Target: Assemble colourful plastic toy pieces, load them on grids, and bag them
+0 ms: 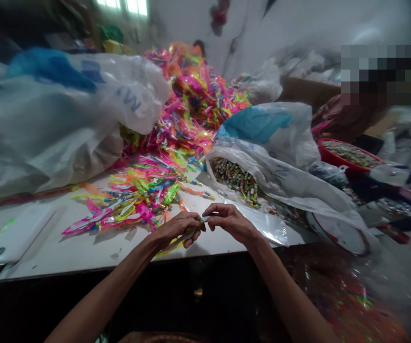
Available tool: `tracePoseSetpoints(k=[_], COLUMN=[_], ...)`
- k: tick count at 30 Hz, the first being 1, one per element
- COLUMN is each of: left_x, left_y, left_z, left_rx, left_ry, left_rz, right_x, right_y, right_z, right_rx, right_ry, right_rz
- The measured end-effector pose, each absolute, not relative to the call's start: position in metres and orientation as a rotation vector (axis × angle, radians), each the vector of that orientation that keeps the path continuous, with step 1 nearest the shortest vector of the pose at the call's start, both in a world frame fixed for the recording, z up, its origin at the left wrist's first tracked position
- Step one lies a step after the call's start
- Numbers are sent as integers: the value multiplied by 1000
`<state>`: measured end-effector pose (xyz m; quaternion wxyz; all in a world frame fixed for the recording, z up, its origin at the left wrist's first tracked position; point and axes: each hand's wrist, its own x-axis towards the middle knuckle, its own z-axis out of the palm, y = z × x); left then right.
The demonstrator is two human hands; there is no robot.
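Observation:
My left hand (180,227) is closed around a yellowish plastic strip (174,245), whose loose end trails out below the fingers. Fingertip to fingertip with it, my right hand (232,221) pinches a small pale, patterned piece (204,219) at the strip's tip. Whether the two are joined is too small to tell. Just beyond my hands lies a loose heap of neon plastic strips (141,195) with small patterned ends. To the right, a white plastic bag (280,166) gapes open, showing many small multicoloured cylinders (235,178).
Behind rises a tall pile of neon strips (194,100). A big white bag (84,105) bulges at left, above a white box-like device (17,233) with a cable. Another person's sleeve (330,112) is at right, near a red basin (350,155) of small pieces. The table's front edge runs below my hands.

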<state>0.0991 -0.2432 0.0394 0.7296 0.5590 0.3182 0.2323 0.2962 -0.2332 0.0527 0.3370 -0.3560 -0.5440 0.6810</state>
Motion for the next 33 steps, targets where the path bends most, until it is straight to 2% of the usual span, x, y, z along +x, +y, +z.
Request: tracePoseSetpoints(k=[7, 16, 18, 21, 23, 25, 29, 31, 33], left_x=[96, 80, 75, 68, 57, 37, -29, -60, -78], left_y=[-253, -271, -275, -284, -291, -297, -300, -298, -290], left_z=[39, 27, 26, 27, 30, 31, 16, -2, -21], left_rx=[1189, 1234, 1503, 2089, 2346, 2452, 2216, 1954, 1737], left_ry=[681, 685, 866, 1192, 1373, 1637, 2350, 2500, 2462], left_rz=[493, 410, 338, 216, 305, 523, 894, 857, 808], right_x=[294, 284, 273, 253, 241, 232, 217, 205, 189], right_y=[-239, -257, -264, -269, -269, -271, -283, -288, -285], right_z=[57, 51, 44, 31, 21, 11, -9, -18, -24], right_rx=[-948, -1090, -1133, -1214, -1282, -1341, -1314, -1212, -1126], right_ry=[-1613, -2083, -2251, -2504, -2581, -2592, -2565, -2609, -2657], right_rz=[1751, 1536, 1304, 669, 342, 270, 453, 461, 380])
